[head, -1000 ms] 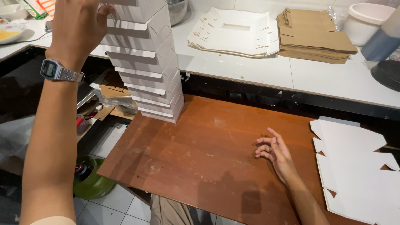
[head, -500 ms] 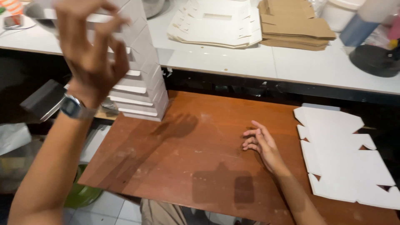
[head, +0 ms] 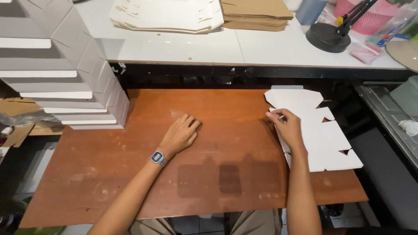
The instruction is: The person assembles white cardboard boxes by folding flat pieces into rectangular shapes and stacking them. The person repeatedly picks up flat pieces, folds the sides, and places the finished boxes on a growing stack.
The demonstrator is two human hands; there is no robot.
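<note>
Both bare forearms reach forward from the bottom edge, roughly parallel and well apart. The left hand lies palm down, fingers loosely together and slightly curled, pointing up and to the right; a wristwatch sits on that wrist. The right hand is turned knuckles up, its fingers bent inward, thumb and fingertips drawn together in a pinching grip.

I see a worn, matt brown wooden board, scuffed with pale marks, across the frame's middle. At right my right hand touches flat white cardboard blanks, smooth and matt. Upper left, stacked white cardboard boxes; top centre, brown kraft sheets. My left hand wears a shiny metal watch.
</note>
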